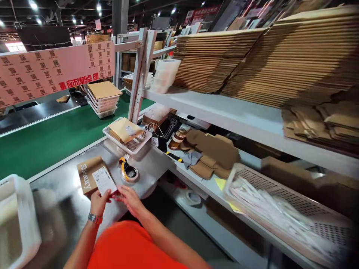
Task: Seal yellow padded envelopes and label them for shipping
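A white printed label (104, 180) lies partly over a brown cardboard box (87, 179) with white "beauty" lettering. My left hand (98, 203), a metal watch on its wrist, pinches the label's lower edge between thumb and fingers. My right hand (129, 198) is at the label's lower right corner, its fingertips close together there; whether they grip the paper is hard to see. Just beyond my right hand sits a tape dispenser (129, 172) with an orange part. Behind it stands a white basket (134, 146) with brown envelopes (125, 130).
A green conveyor belt (53, 137) runs along the left. White baskets stand at the near left (25, 224) and on the right shelf (277, 201). Stacked flat cardboard (252, 63) fills the upper shelf (210, 108). An upright post (141, 74) rises behind the metal table (151, 168).
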Motion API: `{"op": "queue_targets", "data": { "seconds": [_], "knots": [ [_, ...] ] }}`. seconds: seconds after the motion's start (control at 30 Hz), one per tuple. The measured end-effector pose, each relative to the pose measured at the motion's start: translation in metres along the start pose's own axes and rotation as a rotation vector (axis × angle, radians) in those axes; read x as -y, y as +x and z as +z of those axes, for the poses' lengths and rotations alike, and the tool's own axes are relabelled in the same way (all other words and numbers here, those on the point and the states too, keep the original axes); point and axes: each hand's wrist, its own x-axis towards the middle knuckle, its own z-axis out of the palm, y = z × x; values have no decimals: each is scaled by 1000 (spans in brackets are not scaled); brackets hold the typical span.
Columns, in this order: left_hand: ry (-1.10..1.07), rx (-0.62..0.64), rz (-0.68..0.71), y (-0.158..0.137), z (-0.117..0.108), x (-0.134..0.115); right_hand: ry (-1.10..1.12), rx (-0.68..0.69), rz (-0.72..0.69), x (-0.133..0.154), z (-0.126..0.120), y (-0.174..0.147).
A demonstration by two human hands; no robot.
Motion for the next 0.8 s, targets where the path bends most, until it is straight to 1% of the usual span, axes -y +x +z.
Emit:
{"op": "queue_targets", "data": {
  "seconds": [0.1, 0.23, 0.43, 0.63, 0.8],
  "knots": [
    [14, 5, -2, -6, 22, 0, 50, -35, 11, 6, -22, -16],
    [-3, 11, -7, -17, 54, -1, 92, -81, 19, 14, -49, -28],
    [-60, -3, -10, -34, 97, 1, 66, -81, 44, 27, -90, -43],
    [-56, -53, -14, -47, 132, 13, 96, -69, 79, 40, -124, -60],
    [-62, -65, -29, -57, 161, 21, 57, -76, 63, 48, -152, -74]
  ]
}}
